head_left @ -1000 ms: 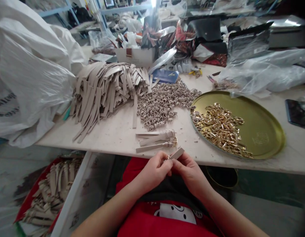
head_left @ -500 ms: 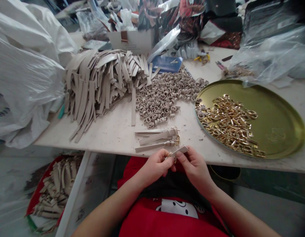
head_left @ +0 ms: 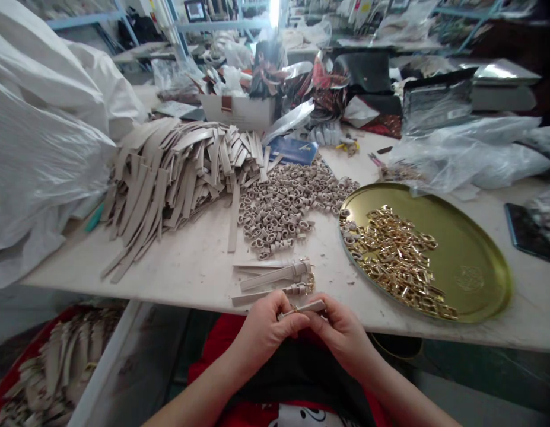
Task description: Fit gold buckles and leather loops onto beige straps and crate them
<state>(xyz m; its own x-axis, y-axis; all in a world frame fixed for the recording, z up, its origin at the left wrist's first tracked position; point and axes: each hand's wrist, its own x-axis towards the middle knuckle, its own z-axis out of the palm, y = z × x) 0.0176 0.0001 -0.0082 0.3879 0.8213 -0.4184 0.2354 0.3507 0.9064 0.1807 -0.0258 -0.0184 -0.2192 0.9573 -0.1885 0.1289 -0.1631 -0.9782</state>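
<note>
Both my hands meet just below the table's front edge. My left hand (head_left: 264,330) and my right hand (head_left: 341,332) pinch one short beige strap (head_left: 308,307) with a small gold buckle at its left end. Just beyond them on the table lie a few finished beige straps (head_left: 275,277) with buckles. A heap of beige strap loops (head_left: 283,201) lies further back. A round gold tray (head_left: 474,261) to the right carries a pile of gold buckles (head_left: 390,252).
A big stack of flat beige straps (head_left: 168,172) covers the table's left. A white plastic sack (head_left: 38,154) bulges at far left. Clear plastic bags (head_left: 461,148) and clutter fill the back. A red bin with straps (head_left: 47,367) sits below left. A dark phone (head_left: 530,234) lies far right.
The view has tilted, so the table sits lower in the picture. My hands stay together on the strap, which now lies flatter between my fingers.
</note>
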